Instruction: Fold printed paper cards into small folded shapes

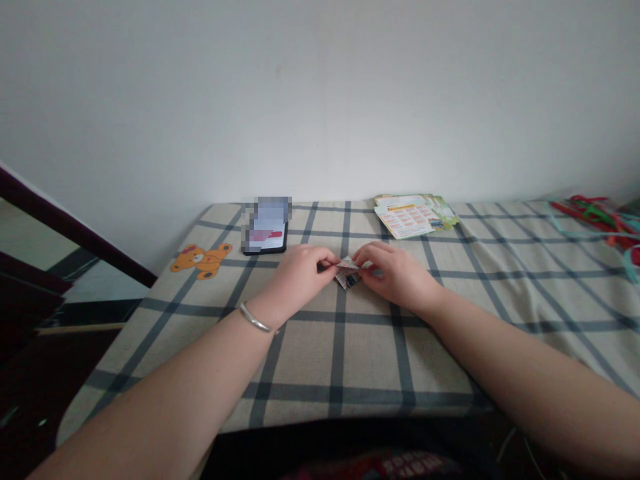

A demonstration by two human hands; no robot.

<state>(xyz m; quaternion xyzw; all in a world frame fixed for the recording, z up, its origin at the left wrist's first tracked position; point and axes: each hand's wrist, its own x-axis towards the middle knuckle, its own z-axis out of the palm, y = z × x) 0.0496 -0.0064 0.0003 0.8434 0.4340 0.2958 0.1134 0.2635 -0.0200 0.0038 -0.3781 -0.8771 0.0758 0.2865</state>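
Note:
A small folded piece of printed paper (348, 272) lies at the middle of a table covered with a checked cloth (350, 347). My left hand (297, 273) pinches its left edge, fingers closed; a silver bangle circles that wrist. My right hand (395, 270) pinches the paper's right edge, fingers curled over it. Both hands rest low on the cloth, fingertips almost meeting over the paper.
A black phone (266, 230) lies at the back left, next to an orange bear print (203, 259) on the cloth. A stack of printed leaflets (413, 215) sits at the back. Red and green ribbons (603, 217) lie far right. A white wall stands behind.

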